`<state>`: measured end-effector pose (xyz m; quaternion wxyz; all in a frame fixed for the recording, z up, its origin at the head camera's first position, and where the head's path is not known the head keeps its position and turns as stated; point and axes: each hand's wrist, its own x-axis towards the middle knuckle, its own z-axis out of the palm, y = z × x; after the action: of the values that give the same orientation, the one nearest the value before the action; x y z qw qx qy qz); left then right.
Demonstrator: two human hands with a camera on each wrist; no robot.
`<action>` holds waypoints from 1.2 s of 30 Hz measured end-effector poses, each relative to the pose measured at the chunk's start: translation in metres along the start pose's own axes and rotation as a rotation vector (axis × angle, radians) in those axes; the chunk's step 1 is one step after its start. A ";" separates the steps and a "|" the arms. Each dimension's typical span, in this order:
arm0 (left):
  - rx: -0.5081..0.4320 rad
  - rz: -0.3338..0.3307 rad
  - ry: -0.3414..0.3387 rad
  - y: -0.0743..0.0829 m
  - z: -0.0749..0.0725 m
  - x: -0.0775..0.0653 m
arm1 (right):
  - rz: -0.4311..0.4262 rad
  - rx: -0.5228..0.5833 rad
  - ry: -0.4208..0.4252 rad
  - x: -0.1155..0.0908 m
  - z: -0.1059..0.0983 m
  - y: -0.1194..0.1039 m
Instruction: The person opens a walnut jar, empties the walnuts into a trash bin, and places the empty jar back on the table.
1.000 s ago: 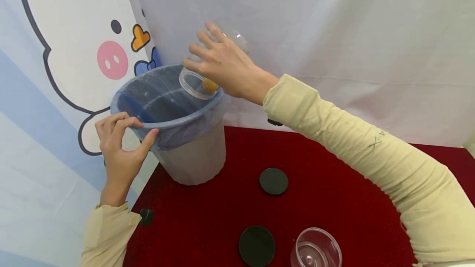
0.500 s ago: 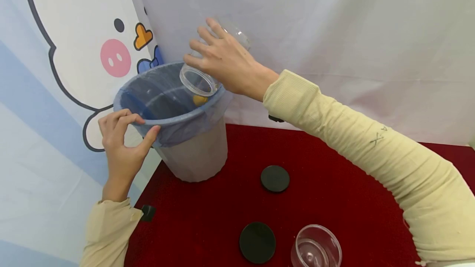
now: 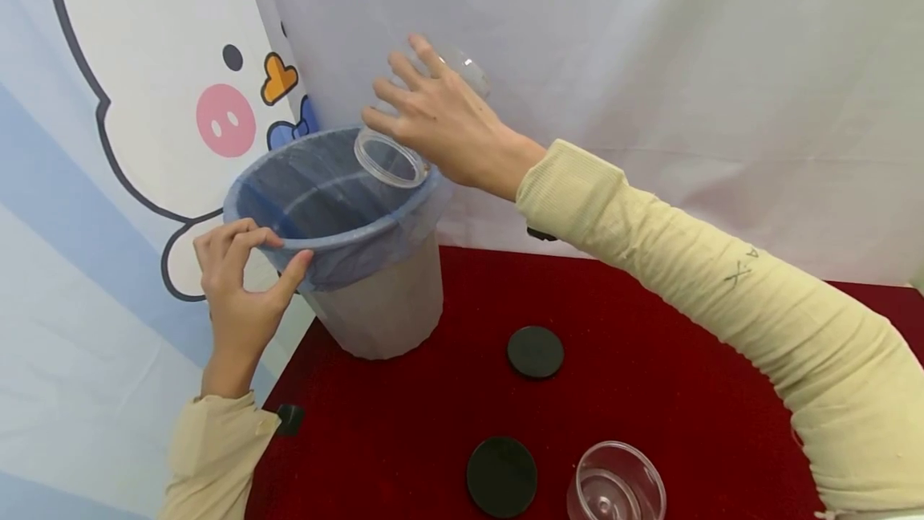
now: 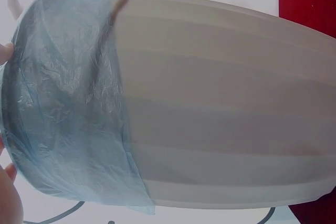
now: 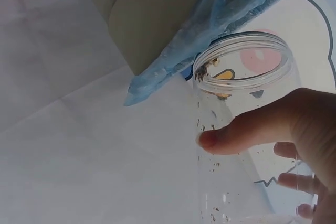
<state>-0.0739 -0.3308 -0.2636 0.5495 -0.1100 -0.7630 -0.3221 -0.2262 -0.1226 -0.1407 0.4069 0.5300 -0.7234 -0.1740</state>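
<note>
My left hand (image 3: 241, 307) pinches the near-left rim of a pale waste bin (image 3: 386, 315), thumb outside and fingers over the edge. A blue plastic liner (image 4: 68, 108) is folded down over that rim. Above the bin's far right side, my right hand (image 3: 447, 123) grips a clear plastic jar (image 5: 244, 83), mouth tilted down toward the opening. In the right wrist view the thumb lies along the jar's wall, with fingers around the other side. Brown crumbs (image 5: 205, 68) cling inside the neck and wall. The bin's bottom is hidden from the head view.
On the red tabletop (image 3: 404, 432) lie two black round lids (image 3: 535, 351), one nearer me. An uncovered clear jar (image 3: 617, 484) stands at the front edge of view. White cloth (image 3: 650, 62) hangs behind; a cartoon-printed panel (image 3: 144, 62) borders the left.
A yellow-brown lump at the jar's mouth has dropped into the bin, out of sight. The right hand and jar have barely shifted; the left hand keeps its hold on the rim.
</note>
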 end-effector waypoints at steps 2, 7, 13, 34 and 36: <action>0.000 0.005 0.010 0.000 0.001 0.000 | -0.010 -0.017 0.010 0.001 0.000 0.001; 0.001 0.024 0.019 0.000 0.004 0.001 | -0.028 -0.089 0.013 0.007 0.001 -0.002; -0.004 0.042 0.012 -0.002 0.005 0.001 | -0.074 -0.158 -0.034 0.012 0.009 -0.016; -0.011 0.017 0.012 0.000 -0.001 0.001 | -0.128 -0.226 -0.034 0.019 -0.001 -0.016; -0.014 0.019 0.012 0.000 -0.001 0.001 | -0.140 -0.233 -0.042 0.021 -0.001 -0.020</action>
<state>-0.0732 -0.3320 -0.2628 0.5563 -0.1195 -0.7563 -0.3228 -0.2153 -0.1489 -0.1456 0.4374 0.5246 -0.6678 -0.2959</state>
